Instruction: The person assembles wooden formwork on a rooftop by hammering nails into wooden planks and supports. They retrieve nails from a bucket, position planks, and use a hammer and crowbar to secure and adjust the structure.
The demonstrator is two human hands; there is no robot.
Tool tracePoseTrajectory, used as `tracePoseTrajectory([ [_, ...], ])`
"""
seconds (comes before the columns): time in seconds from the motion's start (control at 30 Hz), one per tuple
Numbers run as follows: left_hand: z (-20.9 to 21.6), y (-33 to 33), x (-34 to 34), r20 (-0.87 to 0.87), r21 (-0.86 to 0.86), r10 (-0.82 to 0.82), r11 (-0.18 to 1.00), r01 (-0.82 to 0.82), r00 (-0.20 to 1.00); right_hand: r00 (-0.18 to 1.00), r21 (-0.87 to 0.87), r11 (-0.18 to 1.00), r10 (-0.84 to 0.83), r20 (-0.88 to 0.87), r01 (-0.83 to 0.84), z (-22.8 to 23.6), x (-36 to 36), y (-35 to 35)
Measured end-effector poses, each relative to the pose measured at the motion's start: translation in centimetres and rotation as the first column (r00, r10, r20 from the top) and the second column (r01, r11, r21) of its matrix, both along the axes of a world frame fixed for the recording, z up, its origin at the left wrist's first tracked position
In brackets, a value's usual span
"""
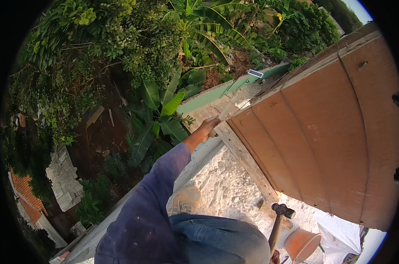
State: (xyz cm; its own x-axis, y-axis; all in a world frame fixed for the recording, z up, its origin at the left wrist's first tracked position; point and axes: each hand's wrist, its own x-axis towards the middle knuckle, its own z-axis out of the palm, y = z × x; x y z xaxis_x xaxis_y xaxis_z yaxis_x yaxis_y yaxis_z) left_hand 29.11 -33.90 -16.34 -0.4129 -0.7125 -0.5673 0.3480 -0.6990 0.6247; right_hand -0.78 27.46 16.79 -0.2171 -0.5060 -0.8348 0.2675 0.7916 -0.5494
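My left arm, in a dark blue sleeve, reaches out to the far end of a weathered wooden batten (248, 160). There my left hand (207, 129) is closed around the wood at the corner of a large brown plywood panel (314, 127); its fingertips are partly hidden. The batten runs along the panel's near edge. Low in the picture, my right hand (275, 257) grips the wooden handle of a hammer (276, 229). Only a small part of that hand shows. The hammer's dark metal head points up, close to the batten's lower end and apart from it.
An orange bucket (302, 244) stands tilted beside the hammer, near a white sheet (338, 235). My shoe (186, 199) rests on the rough pale ledge (230, 180). Beyond its edge is a drop to trees, banana plants (151, 114) and roofs (64, 178). A green wall (208, 97) runs below.
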Motion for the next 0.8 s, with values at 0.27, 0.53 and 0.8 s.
tracePoseTrajectory([
  [0.27,-1.3,-0.4,-1.1,0.201,-0.075,0.038,0.997,-0.023,0.979,0.779,-0.063,0.799,0.562,-0.279,-0.599,3.8,6.4,-20.1],
  [0.53,-0.9,1.4,0.0,0.106,-0.049,0.074,0.996,-0.069,0.992,0.737,-0.159,0.72,0.653,-0.175,-0.676,5.5,12.9,-38.3],
  [0.8,-3.6,0.3,-1.6,0.111,-0.056,0.005,0.998,0.001,0.994,0.636,-0.07,0.632,0.768,-0.077,-0.772,0.0,12.4,-45.6],
])
